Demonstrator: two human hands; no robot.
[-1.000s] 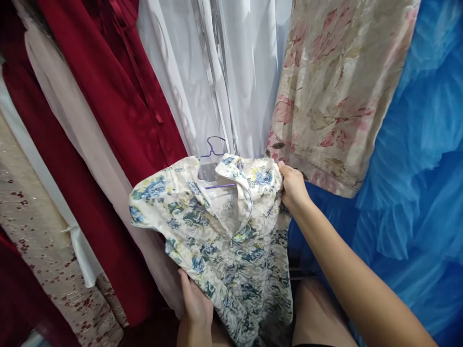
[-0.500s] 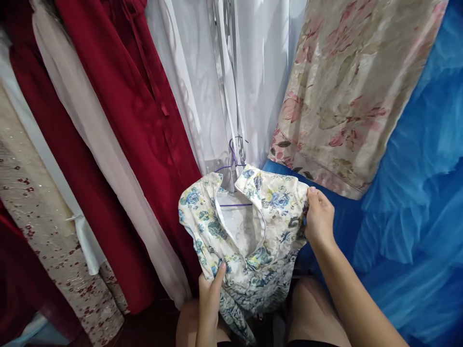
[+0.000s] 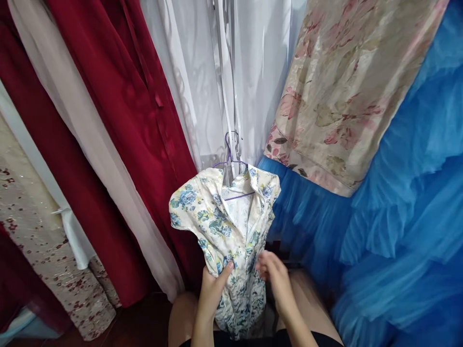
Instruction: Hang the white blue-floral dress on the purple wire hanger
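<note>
A white short-sleeved floral dress (image 3: pixel 213 217) with blue and green flowers hangs on a purple wire hanger (image 3: pixel 229 156) in front of me, its collar open at the neck. My left hand (image 3: pixel 215 289) grips the dress at its left side, thumb on the front and the other fingers behind the cloth. Close to the right side of the dress, at waist height, is my right hand (image 3: pixel 277 277). Its fingers look curled but are smeared by motion, and I cannot tell whether they touch the fabric.
Behind the dress hang white curtain-like cloths (image 3: pixel 195 72). Long dark red garments (image 3: pixel 141 120), a pale pink one (image 3: pixel 83 82) and a sequined one (image 3: pixel 39 231) hang at left. To the right are a pink-flowered cloth (image 3: pixel 336 96) and blue ruffled tulle (image 3: pixel 398 217).
My right hand has let go of the dress's right shoulder and moved down and left toward its waist. That shoulder has dropped inward. My left hand keeps its hold.
</note>
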